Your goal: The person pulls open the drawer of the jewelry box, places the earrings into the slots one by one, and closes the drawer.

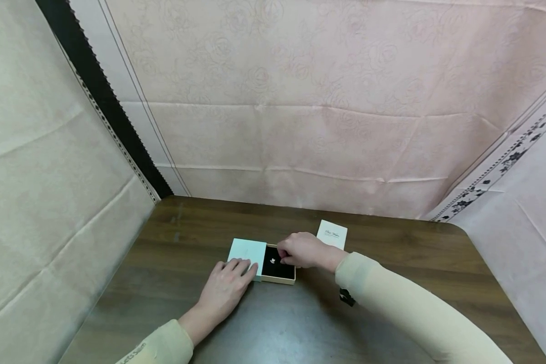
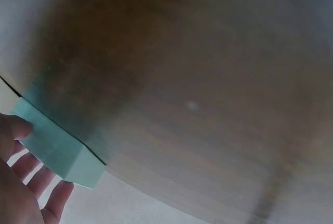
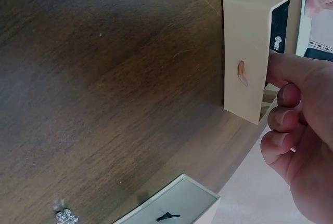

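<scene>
A pale teal box sleeve (image 1: 247, 249) lies on the table with its drawer (image 1: 278, 279) pulled out to the right. My left hand (image 1: 229, 283) holds the sleeve, fingers on top and thumb (image 2: 20, 128) against its side. Inside the drawer, a black pad (image 1: 273, 270) carries a small sparkling ornament (image 1: 272, 261), perhaps an earring. My right hand (image 1: 302, 250) reaches into the drawer beside it. One digit (image 3: 289, 69) dips in past the rim while the other fingers curl outside; its tip is hidden, so I cannot tell whether anything is pinched.
Behind my right wrist lies a small white box (image 1: 332, 233) with dark script on it. A glittering flower-shaped piece (image 3: 66, 216) is on the table in the right wrist view. The brown wooden table (image 1: 200, 217) ends at a cloth curtain (image 1: 300, 151).
</scene>
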A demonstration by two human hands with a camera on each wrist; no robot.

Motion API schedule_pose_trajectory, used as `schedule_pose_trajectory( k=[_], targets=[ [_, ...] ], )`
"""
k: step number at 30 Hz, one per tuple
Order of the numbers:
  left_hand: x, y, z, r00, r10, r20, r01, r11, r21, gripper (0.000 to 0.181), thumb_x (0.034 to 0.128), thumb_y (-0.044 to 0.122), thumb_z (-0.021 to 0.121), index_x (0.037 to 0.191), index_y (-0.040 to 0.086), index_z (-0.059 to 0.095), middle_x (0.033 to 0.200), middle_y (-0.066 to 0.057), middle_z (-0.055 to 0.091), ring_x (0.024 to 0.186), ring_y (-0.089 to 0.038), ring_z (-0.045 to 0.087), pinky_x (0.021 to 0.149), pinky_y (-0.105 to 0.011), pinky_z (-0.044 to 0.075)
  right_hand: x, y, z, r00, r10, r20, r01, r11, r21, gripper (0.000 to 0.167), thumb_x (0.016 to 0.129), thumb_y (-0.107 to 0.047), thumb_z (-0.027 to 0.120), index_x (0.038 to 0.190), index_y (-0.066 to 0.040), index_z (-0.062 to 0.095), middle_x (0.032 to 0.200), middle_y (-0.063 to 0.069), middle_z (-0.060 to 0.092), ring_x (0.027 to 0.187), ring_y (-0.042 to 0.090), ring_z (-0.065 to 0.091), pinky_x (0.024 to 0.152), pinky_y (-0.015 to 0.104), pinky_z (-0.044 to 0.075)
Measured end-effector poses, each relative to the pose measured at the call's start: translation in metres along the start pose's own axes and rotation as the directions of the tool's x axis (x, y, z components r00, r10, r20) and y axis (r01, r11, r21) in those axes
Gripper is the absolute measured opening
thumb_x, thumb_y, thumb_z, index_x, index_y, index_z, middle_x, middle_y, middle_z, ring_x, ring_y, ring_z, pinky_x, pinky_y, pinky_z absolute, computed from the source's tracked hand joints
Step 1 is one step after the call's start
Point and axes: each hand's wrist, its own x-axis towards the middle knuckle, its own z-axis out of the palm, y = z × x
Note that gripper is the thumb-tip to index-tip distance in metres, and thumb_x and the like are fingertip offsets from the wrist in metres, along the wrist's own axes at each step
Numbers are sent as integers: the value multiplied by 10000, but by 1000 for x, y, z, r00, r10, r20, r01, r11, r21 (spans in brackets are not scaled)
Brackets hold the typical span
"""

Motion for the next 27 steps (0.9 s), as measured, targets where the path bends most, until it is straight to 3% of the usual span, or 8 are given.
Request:
schedule_pose_trajectory(
  k=[9,14,22,27],
  targets=[
    [2,0,0,1000,-1,-7,1,1000,-8,389,896,35,815,1256,162,741,1189,-67,716,1089,-283,692,754,-462,584,-4,2,-1,1000,-10,-18,10,1000,4,209,987,-223,789,825,-205,657,707,-127,588,593,39,507,586,265,462],
    [1,0,0,1000,-1,-1,1,1000,-10,402,889,29,822,1259,162,738,1192,-66,714,1092,-283,691,759,-461,584,-10,3,-4,999,9,-46,-6,998,54,193,987,-228,789,837,-205,669,699,-147,589,588,18,510,585,256,462],
    [1,1,0,1000,-1,9,1,1000,0,426,878,22,834,1266,168,733,1199,-58,716,1098,-271,692,767,-449,588,-33,9,-17,990,62,-129,-48,993,105,126,967,-244,793,889,-194,708,689,-165,627,625,-11,555,590,268,486],
    [0,0,0,1000,-5,10,5,1000,-8,437,871,2,835,1266,162,736,1198,-64,717,1099,-276,693,766,-455,589,-51,17,-16,979,52,-198,-26,991,133,76,960,-222,790,912,-188,743,697,-160,649,629,-24,561,606,268,493]
  ],
)
